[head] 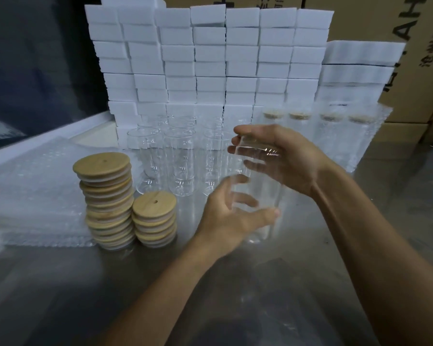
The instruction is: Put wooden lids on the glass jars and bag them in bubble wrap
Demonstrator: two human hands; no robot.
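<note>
While both my forearms reach out over the steel table point(90, 283), my right hand point(283, 156) curls over the top of a clear glass jar point(256, 193), fingers round its rim. My left hand point(229, 213) cups the jar's lower side, thumb and fingers loosely spread against the glass. It stands upright near the table's middle. Empty jars point(175, 161) wait behind it, two stacks of wooden lids point(105, 198) to the left.

There is only one view. The camera sits on the person's head and looks forward and down at the shiny grey metal table point(85, 283), from close by. Both bare arms reach in from the bottom edge. A wall of white foam blocks point(210, 58) fills the far side.
</note>
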